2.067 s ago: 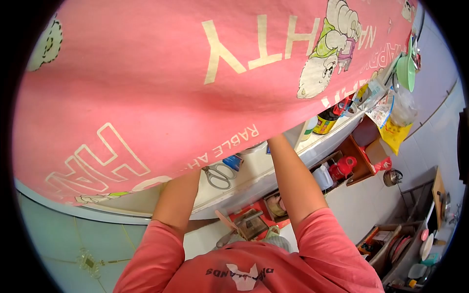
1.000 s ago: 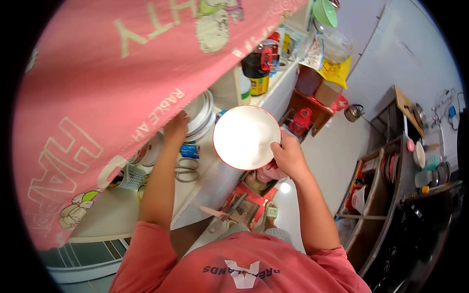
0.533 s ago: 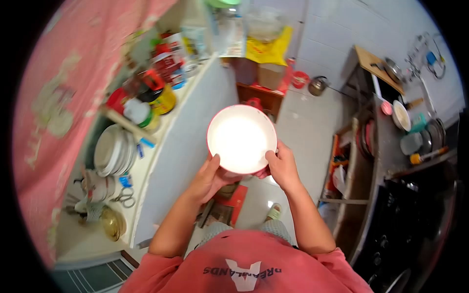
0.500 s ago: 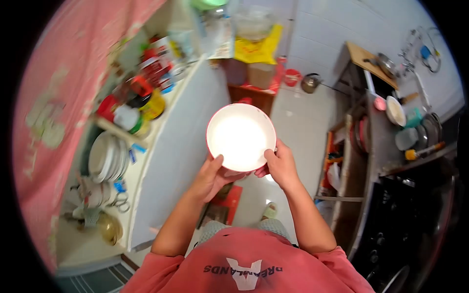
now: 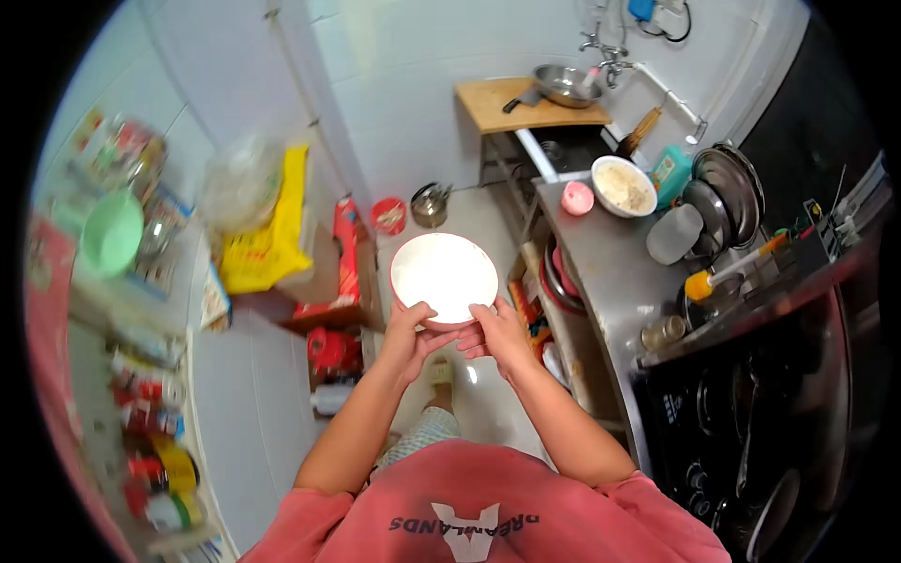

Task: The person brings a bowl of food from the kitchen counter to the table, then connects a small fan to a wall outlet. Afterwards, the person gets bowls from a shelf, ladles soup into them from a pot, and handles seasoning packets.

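A round white bowl (image 5: pixel 444 274) with a red rim is held out in front of my body, between both hands. Its inside is washed out by glare, so I cannot tell whether anything is in it. My left hand (image 5: pixel 409 342) is closed on the near left side, thumb over the rim and fingers underneath. On the near right side my right hand (image 5: pixel 497 333) grips the same way, with its thumb on the rim.
To the right is a steel counter (image 5: pixel 601 272) with a white bowl (image 5: pixel 624 187) of pale food, a pink cup (image 5: pixel 577 197) and pan lids (image 5: pixel 730 192). A black stove (image 5: pixel 741 441) stands nearer. A kettle (image 5: pixel 430 206) and red bucket (image 5: pixel 388 216) sit on the floor ahead. Shelves with jars line the left.
My view has swung to the right, bringing the steel counter and cutting board nearer the middle. Both hands still hold the bowl, and the shelf of plates has left the view.
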The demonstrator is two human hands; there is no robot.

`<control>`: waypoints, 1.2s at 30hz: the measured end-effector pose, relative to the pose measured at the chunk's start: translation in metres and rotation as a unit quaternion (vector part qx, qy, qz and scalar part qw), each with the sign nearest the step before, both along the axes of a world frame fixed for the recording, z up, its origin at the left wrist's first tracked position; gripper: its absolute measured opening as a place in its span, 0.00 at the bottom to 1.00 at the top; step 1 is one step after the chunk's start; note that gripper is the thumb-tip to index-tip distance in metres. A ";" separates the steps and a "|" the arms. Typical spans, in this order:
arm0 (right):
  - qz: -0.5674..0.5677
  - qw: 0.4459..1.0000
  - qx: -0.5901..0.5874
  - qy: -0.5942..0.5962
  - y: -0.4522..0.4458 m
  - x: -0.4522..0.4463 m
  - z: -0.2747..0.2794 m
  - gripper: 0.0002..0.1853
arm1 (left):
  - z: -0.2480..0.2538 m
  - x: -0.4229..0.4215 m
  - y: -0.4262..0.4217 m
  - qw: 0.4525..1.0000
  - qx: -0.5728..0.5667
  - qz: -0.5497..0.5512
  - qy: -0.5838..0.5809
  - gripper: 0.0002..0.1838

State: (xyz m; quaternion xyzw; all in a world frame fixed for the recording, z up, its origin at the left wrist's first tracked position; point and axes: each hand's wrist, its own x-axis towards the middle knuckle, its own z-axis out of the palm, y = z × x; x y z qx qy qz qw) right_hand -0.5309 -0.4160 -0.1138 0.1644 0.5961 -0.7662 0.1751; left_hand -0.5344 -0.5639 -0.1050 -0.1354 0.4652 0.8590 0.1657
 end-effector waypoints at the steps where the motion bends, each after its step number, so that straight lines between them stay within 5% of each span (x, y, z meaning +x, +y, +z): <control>1: -0.027 1.000 0.004 0.000 0.003 -0.027 0.002 0.21 | -0.002 -0.033 0.007 1.000 -0.001 -0.017 0.006 0.32; 5: -0.112 0.993 0.026 0.003 0.023 -0.153 0.000 0.21 | 0.001 -0.184 0.047 0.989 -0.120 -0.079 0.020 0.34; 7: -0.163 0.986 -0.018 0.014 0.045 -0.212 0.004 0.17 | 0.012 -0.246 0.076 0.954 -0.256 -0.082 0.135 0.36; 9: -0.164 0.981 -0.099 0.001 0.078 -0.271 0.005 0.12 | 0.016 -0.311 0.109 0.938 -0.275 -0.107 0.183 0.40; 12: -0.253 0.946 -0.201 0.007 0.118 -0.356 -0.001 0.10 | 0.017 -0.409 0.165 0.816 -0.428 -0.127 0.366 0.45; 14: -0.280 0.912 -0.299 0.032 0.144 -0.405 -0.021 0.06 | 0.031 -0.442 0.200 0.687 -0.569 -0.115 0.438 0.50; 28: -0.351 0.736 -0.572 0.095 0.227 -0.567 -0.084 0.11 | 0.035 -0.581 0.327 0.483 -0.629 -0.266 0.548 0.54; 33: -0.319 0.728 -0.593 0.128 0.219 -0.582 -0.110 0.12 | 0.032 -0.597 0.323 0.460 -0.619 -0.305 0.559 0.53; 36: -0.357 0.775 -0.510 0.109 0.208 -0.584 -0.105 0.13 | 0.028 -0.618 0.305 0.575 -0.542 -0.329 0.517 0.45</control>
